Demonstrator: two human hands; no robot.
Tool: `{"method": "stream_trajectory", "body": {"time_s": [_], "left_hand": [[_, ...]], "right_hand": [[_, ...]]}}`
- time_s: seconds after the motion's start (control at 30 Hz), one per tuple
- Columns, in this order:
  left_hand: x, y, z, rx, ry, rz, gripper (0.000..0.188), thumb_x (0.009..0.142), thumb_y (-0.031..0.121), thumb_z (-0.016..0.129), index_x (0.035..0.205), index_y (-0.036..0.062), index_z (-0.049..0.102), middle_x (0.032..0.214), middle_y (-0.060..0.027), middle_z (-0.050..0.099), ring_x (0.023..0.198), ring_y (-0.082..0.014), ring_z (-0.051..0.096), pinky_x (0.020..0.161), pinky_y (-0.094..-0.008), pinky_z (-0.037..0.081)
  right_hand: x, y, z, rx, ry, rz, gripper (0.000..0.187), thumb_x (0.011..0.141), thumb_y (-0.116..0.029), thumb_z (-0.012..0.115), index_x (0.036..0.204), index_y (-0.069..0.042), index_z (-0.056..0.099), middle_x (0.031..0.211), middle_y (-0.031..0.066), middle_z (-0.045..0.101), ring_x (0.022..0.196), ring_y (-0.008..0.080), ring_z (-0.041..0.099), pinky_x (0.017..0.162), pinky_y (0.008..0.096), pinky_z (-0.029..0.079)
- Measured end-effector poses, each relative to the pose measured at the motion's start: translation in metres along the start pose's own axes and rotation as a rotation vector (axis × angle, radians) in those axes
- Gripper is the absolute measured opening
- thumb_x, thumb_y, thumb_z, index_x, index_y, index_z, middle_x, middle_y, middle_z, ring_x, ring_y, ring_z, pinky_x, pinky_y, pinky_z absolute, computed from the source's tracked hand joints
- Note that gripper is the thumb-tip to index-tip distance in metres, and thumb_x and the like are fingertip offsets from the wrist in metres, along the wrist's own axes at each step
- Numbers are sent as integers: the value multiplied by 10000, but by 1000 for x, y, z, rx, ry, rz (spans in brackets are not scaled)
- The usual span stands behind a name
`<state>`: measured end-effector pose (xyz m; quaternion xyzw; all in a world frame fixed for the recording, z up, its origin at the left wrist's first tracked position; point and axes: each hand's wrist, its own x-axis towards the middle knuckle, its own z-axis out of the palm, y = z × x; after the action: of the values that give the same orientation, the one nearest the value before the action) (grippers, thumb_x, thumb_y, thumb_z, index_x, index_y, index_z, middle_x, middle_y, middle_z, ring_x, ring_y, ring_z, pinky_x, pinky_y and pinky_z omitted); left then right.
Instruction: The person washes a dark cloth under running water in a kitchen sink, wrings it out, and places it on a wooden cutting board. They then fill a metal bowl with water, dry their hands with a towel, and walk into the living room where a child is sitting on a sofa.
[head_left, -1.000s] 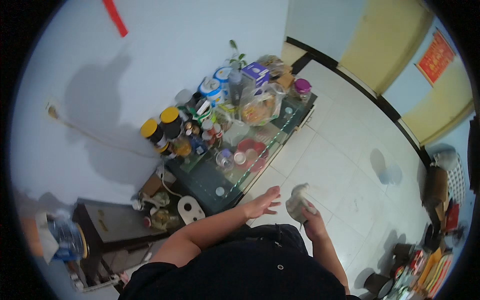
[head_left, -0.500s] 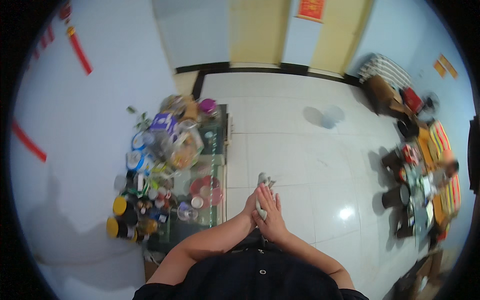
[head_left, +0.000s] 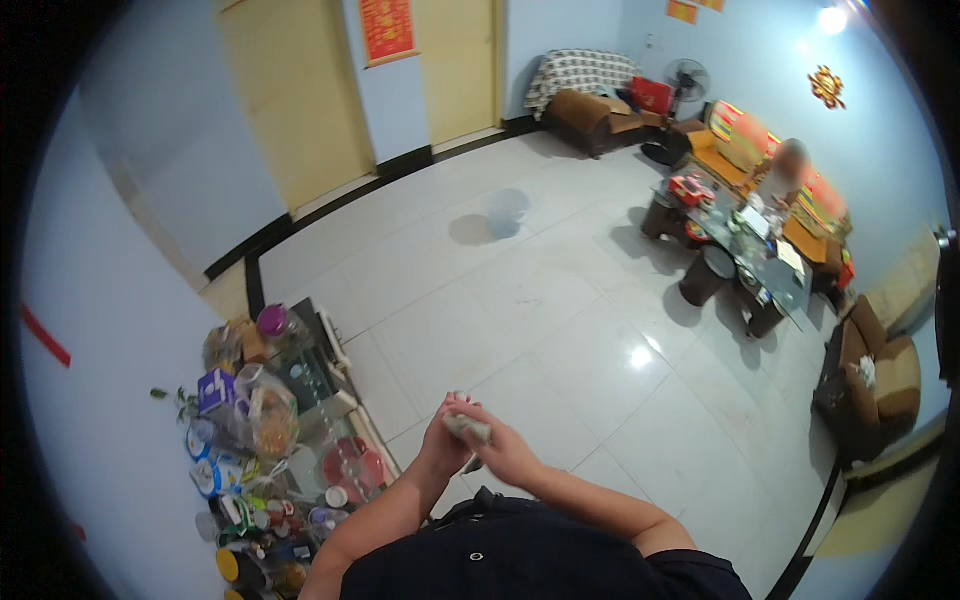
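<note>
Head view looks down on a wide pale tiled floor (head_left: 560, 330) that spreads away ahead of the hands, and nothing on it stands near them. Far ahead and to the right a striped sofa (head_left: 770, 160) runs along the blue wall with a seated person (head_left: 785, 165) on it, a glass coffee table (head_left: 750, 250) before it and a brown armchair (head_left: 880, 385) further right, all well apart from the hands. To the left and a little below the hands a low glass surface (head_left: 345, 405) is crowded with jars, bags and tubs, among them a red bowl (head_left: 352, 465), a purple-lidded jar (head_left: 272, 322) and a purple box (head_left: 213, 390); that clutter is the nearest thing an elbow could brush. Close before the dark shirt the left hand (head_left: 440, 445) and the right hand (head_left: 505, 455) are pressed together, both closed around a small pale crumpled cloth (head_left: 465, 428), the fingers wrapped over it so that only a grey-white fold shows between them. To work the cloth well, my judgement is that the hands should keep it at mid-chest, away from the crowded surface, with the grip firm but loose enough to turn it. What kind of cloth or paper it is cannot be told.
</note>
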<state>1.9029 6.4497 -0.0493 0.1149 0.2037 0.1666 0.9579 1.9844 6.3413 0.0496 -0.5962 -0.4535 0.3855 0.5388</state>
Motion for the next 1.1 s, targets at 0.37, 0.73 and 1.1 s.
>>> {"method": "stream_trajectory", "body": {"time_s": [0.37,0.73,1.1], "left_hand": [[103,-123,120,260,21,-199,275,930,346,420,1092,142,508,1054,-9,551,991,-166,530,832,-350,456],[187,-191,181,535,-18,-285,296,921,290,483,1153,107,470,1072,-33,535,994,-156,515,848,-354,437],[231,-136,173,224,-353,-550,392,908,486,416,1063,132,483,1047,-52,532,995,-191,512,886,-382,429]], "right_hand": [[-25,38,-154,-672,322,-210,524,799,-71,551,1298,-107,397,1395,66,354,1340,270,228,1094,465,104],[-78,110,-316,707,752,266,380,945,-339,423,1204,-64,464,1138,95,559,1020,182,542,858,318,445],[-20,50,-259,-404,557,-277,403,862,-215,553,1242,-100,481,1310,99,449,1262,266,353,1038,406,263]]}}
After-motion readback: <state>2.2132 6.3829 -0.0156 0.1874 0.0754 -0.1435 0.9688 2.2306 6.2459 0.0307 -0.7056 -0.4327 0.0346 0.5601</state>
